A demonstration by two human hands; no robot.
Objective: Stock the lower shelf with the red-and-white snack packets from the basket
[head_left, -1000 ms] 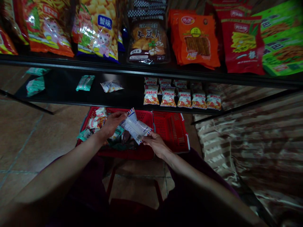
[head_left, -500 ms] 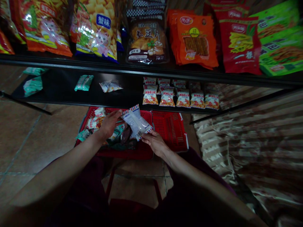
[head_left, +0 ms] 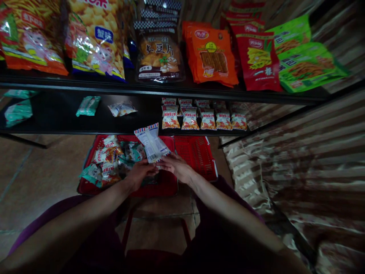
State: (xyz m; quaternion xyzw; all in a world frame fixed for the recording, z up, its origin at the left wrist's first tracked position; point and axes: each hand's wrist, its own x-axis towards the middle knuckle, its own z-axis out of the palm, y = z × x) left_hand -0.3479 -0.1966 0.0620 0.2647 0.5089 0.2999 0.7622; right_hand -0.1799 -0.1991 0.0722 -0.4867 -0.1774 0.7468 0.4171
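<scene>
Nearest, the person's dark purple trousers (head_left: 228,207) flanked the view, with both forearms reaching inward between them. The left hand (head_left: 142,173) had shifted from the packet's far left corner down to its near end, so the two hands now met there instead of stretching it between them. That seemed to make this a change of grip, leaving the far end free. The right hand (head_left: 175,167) was narrow, its fingers on the packet's near right corner, apparently pinching it. The left hand was half curled against the near edge; whether it gripped could not be told.

The white packet (head_left: 152,142) lay just beyond the fingertips, tilted away, its printed back and barcode facing up and its striped far edge clear of both hands. It was above a red basket (head_left: 171,184) holding white-and-orange packets (head_left: 107,154) and a teal packet (head_left: 91,174) at its left. A second red basket (head_left: 196,156) stood just beside it.

Farther off, the lower shelf (head_left: 148,121) carried a row of small packets (head_left: 171,118); above it, the upper shelf (head_left: 154,90) bore larger snack bags (head_left: 212,57).
</scene>
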